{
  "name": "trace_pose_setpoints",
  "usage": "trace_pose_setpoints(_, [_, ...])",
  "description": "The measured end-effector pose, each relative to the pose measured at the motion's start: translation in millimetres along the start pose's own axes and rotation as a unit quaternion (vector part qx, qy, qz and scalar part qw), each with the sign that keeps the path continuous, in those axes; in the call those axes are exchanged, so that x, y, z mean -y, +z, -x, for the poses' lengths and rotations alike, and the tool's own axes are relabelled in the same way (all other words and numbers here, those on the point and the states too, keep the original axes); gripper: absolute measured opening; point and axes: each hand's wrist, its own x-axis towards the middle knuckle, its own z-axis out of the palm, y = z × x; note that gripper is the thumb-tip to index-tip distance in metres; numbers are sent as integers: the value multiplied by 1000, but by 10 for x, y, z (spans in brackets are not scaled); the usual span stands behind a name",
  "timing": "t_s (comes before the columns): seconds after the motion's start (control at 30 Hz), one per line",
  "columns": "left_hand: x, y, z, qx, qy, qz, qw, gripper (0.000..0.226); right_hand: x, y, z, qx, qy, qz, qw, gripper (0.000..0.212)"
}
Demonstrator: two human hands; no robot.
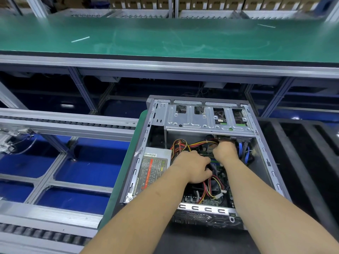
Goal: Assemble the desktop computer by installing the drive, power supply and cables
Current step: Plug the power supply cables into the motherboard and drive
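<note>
An open computer case (pixel 264 149) lies on its side in front of me. A grey power supply (pixel 153 169) with a red-striped label sits in its left part. Red, yellow and black power cables (pixel 185 144) run from it across the motherboard (pixel 211 200). My left hand (pixel 192 167) reaches into the case middle, fingers curled down among the cables. My right hand (pixel 226 150) is further in, just under the metal drive cage (pixel 207 120), fingers curled round something I cannot make out. Blue data cables (pixel 242 149) hang to its right.
A green mat edge (pixel 132 156) runs under the case's left side. A roller conveyor frame (pixel 64 121) with blue floor below lies to the left. Black foam trays (pixel 302 143) sit to the right. A green workbench (pixel 165 37) stretches across behind.
</note>
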Motion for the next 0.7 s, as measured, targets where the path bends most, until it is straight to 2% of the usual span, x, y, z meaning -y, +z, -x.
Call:
trace_pose_setpoints(0.13, [-2,10,-3,-4,0,-8,1000,34,3,-38,-7,20,-8,53,998,23])
trace_pose_setpoints(0.3, [-1,9,-6,-2,1,-9,1000,34,-5,-74,-29,47,-15,85,995,28])
trace_pose_setpoints(0.53, [-8,4,-8,13,-4,-13,1000,37,-71,-62,-48,36,2,2,999,23])
trace_pose_setpoints(0.7, [-11,-8,-3,15,-5,-12,1000,37,-87,-51,-42,29,17,-57,998,27])
